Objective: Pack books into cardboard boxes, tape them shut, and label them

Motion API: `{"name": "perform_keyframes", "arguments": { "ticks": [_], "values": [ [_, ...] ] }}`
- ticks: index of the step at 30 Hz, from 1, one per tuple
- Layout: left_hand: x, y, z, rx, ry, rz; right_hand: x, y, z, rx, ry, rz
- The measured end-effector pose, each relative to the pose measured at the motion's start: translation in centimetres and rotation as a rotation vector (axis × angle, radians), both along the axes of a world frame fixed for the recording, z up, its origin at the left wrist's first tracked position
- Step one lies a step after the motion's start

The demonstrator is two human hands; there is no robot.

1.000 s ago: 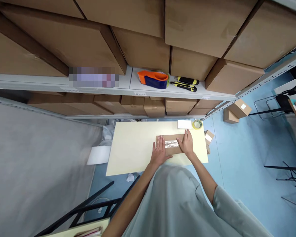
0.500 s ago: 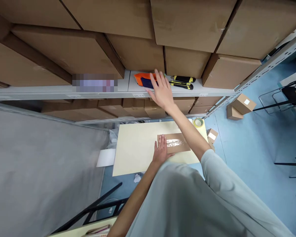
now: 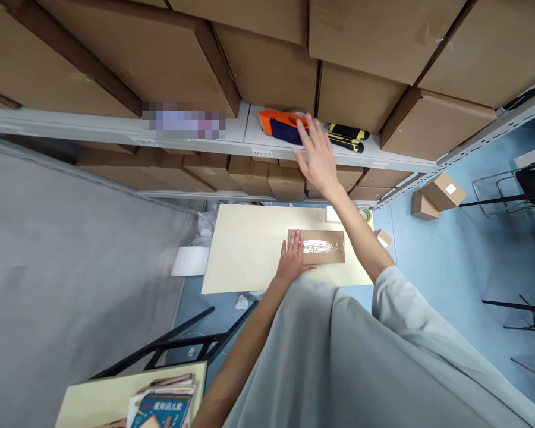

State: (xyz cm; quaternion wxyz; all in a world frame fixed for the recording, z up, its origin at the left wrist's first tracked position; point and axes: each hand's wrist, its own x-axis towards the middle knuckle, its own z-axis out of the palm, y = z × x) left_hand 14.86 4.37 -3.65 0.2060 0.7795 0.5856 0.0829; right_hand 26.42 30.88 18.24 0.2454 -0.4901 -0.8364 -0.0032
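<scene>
My right hand (image 3: 318, 154) is raised over the edge of the grey shelf (image 3: 232, 129), open with its fingers apart and nothing visible in them. Its fingertips overlap the end of an orange and dark blue tool (image 3: 280, 126), whose exact kind I cannot make out. Just right of the fingers lie black and yellow utility knives (image 3: 348, 131), partly hidden by the hand; contact is unclear. Below, my left hand (image 3: 292, 260) lies open and flat on the left end of a brown cardboard box (image 3: 324, 255). Shiny clear tape runs along the top of this box, which rests on the pale yellow table (image 3: 245, 249).
Large cardboard boxes (image 3: 276, 65) fill the shelf behind the tools, and more boxes (image 3: 249, 175) stand on the level below. A tape roll (image 3: 365, 212) shows partly behind my right arm. Lower left, books (image 3: 163, 410) lie on another table. Two cartons (image 3: 443, 191) stand on the floor at right.
The view has shifted, so the shelf sits higher and the books have come into sight. My right hand is slightly nearer the knives. My left hand stays on the box.
</scene>
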Motion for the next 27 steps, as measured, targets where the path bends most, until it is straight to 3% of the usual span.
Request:
{"name": "perform_keyframes", "arguments": {
  "ticks": [2,4,7,9,11,15,20,23,27],
  "values": [
    [0.0,0.0,-0.3,-0.013,-0.099,0.023,3.7,-5.6,-2.9,-0.081,0.037,-0.112],
    [-0.2,0.1,-0.7,-0.027,-0.224,0.113,7.5,-11.5,-7.0,-0.313,0.068,-0.281],
    [-0.8,0.3,-1.1,-0.057,-0.381,0.418,12.0,-19.1,-13.2,-0.700,0.141,-0.572],
    [-1.5,0.5,-0.9,-0.176,-0.413,0.599,13.5,-22.7,-16.3,-0.855,0.199,-0.599],
    [-1.9,0.7,-0.4,-0.341,-0.391,0.652,14.0,-24.8,-18.3,-0.897,0.251,-0.560],
    [-1.6,1.6,1.0,-0.445,-0.284,0.626,13.8,-25.7,-19.5,-0.912,0.309,-0.535],
    [-1.4,2.8,1.6,-0.466,-0.226,0.609,13.6,-24.8,-18.5,-0.979,0.294,-0.565],
    [-1.1,2.8,1.7,-0.496,-0.249,0.626,12.5,-24.4,-17.7,-1.010,0.266,-0.645],
    [0.6,2.2,1.9,-0.461,-0.238,0.767,10.0,-24.0,-17.6,-0.979,0.183,-0.810]
  ]
}}
